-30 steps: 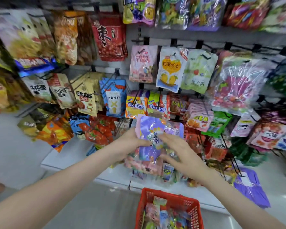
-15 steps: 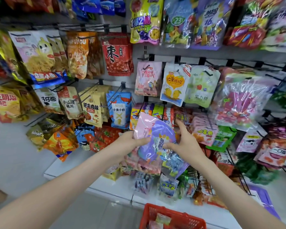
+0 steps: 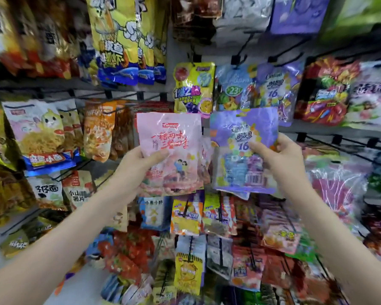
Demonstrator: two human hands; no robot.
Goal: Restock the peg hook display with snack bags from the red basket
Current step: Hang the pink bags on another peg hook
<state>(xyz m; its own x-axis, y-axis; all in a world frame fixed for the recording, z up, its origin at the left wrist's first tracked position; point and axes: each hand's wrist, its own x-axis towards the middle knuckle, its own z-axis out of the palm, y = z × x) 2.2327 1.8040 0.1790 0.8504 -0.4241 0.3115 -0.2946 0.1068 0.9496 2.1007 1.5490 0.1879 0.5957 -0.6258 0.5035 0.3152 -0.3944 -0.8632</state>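
The left grip (image 3: 141, 164) is clenched on the lower left edge of a pink snack bag (image 3: 169, 139), thumb across its front. The right grip (image 3: 279, 157) pinches the right edge of a purple snack bag (image 3: 240, 128), thumb on its face. Both bags are held upright, side by side and nearly touching, just below the yellow grape candy bag (image 3: 194, 86) that hangs on the peg hook display (image 3: 237, 59). The pink one is beneath it and slightly left, the purple one below and to its right. Half a second ago the two bags were bunched together, overlapping between the hands and lower on the display; now they have been pulled apart, one to each hand, and lifted. The view has tilted up as well, and the red basket, seen at the bottom edge before, is out of view. Second to the right of the yellow bag hangs a purple bag on its hook (image 3: 275, 89) with the same "16" design, probably the purple bag's home. Sorting seems finished and hanging comes next; neither bag is on a hook yet.
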